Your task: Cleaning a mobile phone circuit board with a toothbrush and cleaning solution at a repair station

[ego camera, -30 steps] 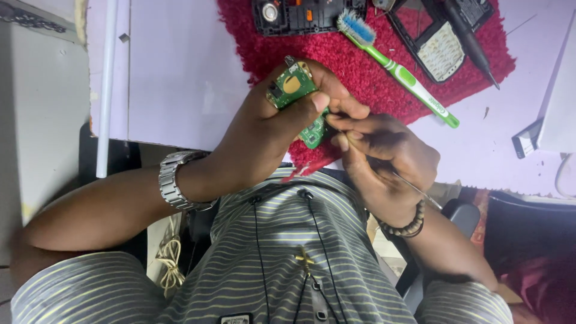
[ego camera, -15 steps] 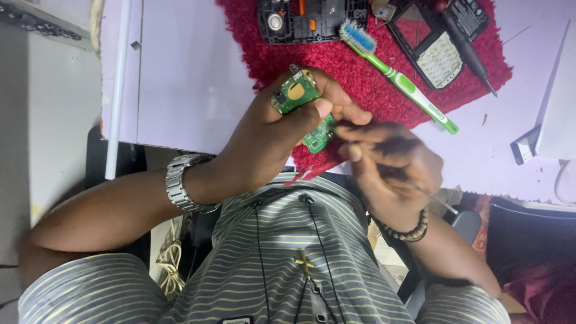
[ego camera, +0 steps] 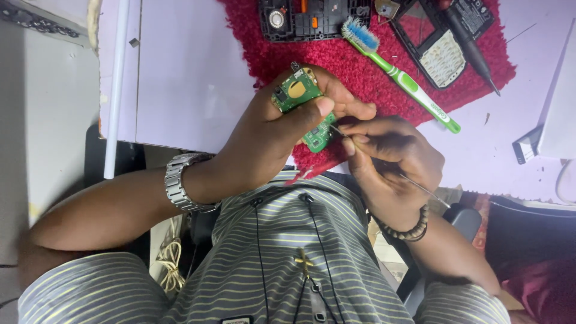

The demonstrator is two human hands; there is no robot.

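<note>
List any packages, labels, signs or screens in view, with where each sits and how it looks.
No packages, signs or lit screens show.
Phone front frame: on the red mat, top right; black, with an empty dark screen window above a pale keypad.
Toothbrush: on the mat beside it; green and white handle bearing small printed lettering, blue bristles.

Single head-worn view, looking steeply down, close over both hands, image upside down, torso at bottom, red mat [ego camera: 360,57] at top
</note>
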